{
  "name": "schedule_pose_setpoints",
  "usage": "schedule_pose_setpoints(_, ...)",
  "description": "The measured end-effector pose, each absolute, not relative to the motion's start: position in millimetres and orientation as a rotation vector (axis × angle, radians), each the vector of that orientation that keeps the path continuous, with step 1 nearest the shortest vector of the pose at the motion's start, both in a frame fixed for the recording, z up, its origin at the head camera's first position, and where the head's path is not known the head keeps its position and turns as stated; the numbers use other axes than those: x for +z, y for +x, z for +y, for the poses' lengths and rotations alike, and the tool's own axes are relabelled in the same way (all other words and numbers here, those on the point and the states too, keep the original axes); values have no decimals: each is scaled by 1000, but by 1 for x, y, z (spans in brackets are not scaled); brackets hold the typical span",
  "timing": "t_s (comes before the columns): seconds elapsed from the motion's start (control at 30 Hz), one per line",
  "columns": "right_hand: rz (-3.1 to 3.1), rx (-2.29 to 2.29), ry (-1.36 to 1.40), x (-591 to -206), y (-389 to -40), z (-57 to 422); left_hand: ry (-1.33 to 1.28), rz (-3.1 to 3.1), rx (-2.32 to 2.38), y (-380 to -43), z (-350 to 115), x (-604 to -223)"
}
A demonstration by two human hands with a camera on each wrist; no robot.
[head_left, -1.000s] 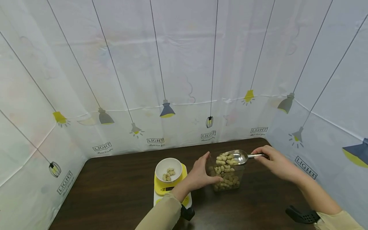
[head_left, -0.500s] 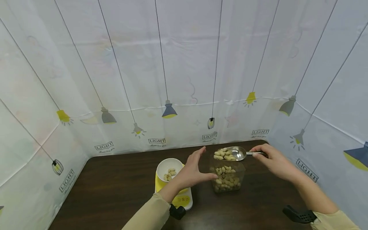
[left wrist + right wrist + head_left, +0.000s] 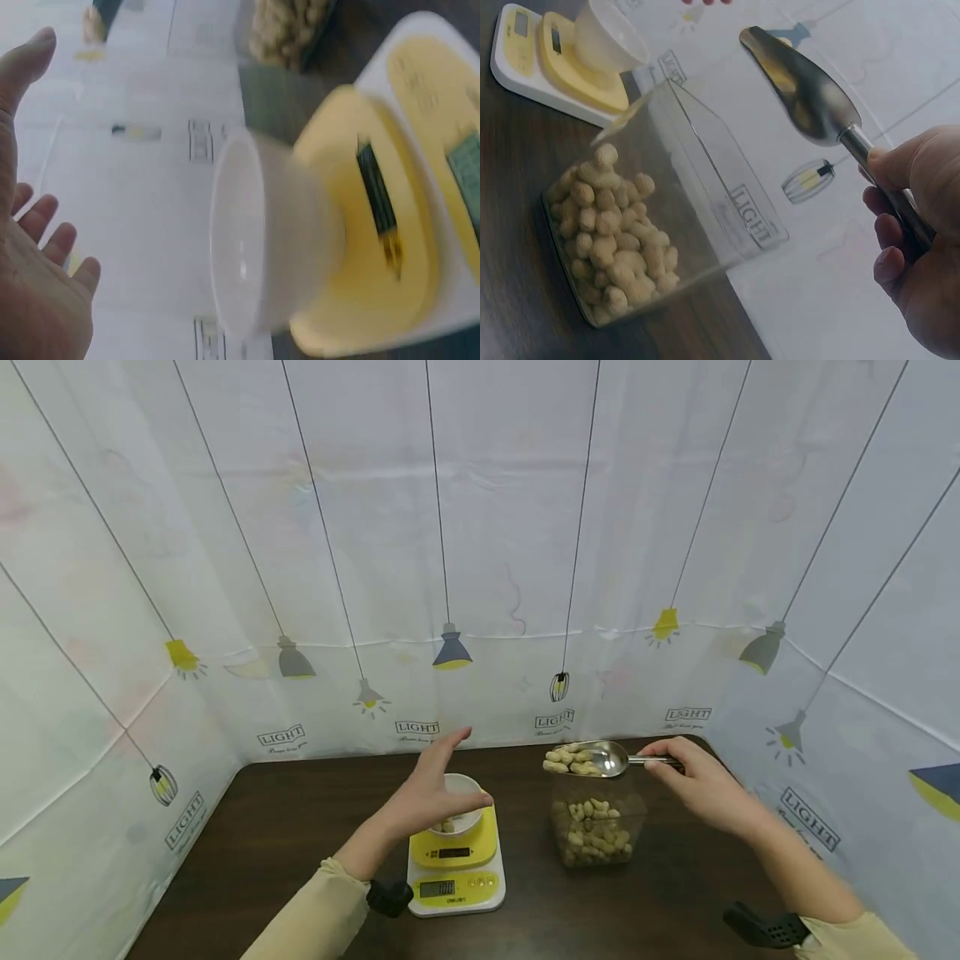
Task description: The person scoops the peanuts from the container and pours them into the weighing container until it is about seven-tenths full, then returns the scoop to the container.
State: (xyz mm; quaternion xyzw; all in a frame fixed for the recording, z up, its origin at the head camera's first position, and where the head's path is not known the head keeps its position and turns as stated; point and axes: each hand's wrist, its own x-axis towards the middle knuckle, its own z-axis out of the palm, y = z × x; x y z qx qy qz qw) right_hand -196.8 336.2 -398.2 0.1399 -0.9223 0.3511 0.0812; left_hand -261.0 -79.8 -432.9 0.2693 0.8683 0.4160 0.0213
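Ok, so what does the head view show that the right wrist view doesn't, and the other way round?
Only the head view shows the peanuts lying in the scoop, the few peanuts inside the white bowl, and both cream sleeves.

Only the right wrist view shows the scoop's rounded underside and the lower fingers curled below its handle.

Both show the right hand holding the scoop, the clear box with peanuts in it, the bowl on the scale, and some of the left hand, just fingertips in the right wrist view.

From the head view, the bowl (image 3: 464,783) and its peanuts (image 3: 447,825) are partly hidden.
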Motion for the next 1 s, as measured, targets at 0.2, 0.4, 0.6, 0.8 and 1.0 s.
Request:
schedule_pose_setpoints(0.2, -2755, 1072, 418, -404, -206, 321, 742, 2714, 1267, -264, -109, -437)
schedule_pose_setpoints(0.4, -2726, 1095, 457, -406, -212, 305, 726, 2740, 1192, -267, -129, -451)
schedule_pose_setpoints(0.6, -2726, 1139, 476, -406, -218, 287, 716, 2747, 1176, -269, -141, -464)
schedule_pose_setpoints(0.8, -2715, 1156, 504, -408, -225, 270, 671, 2737, 1181, -267, -147, -473)
schedule_pose_setpoints(1.0, -2714, 1202, 507, -413, -231, 253, 649, 2713, 1152, -269, -148, -489)
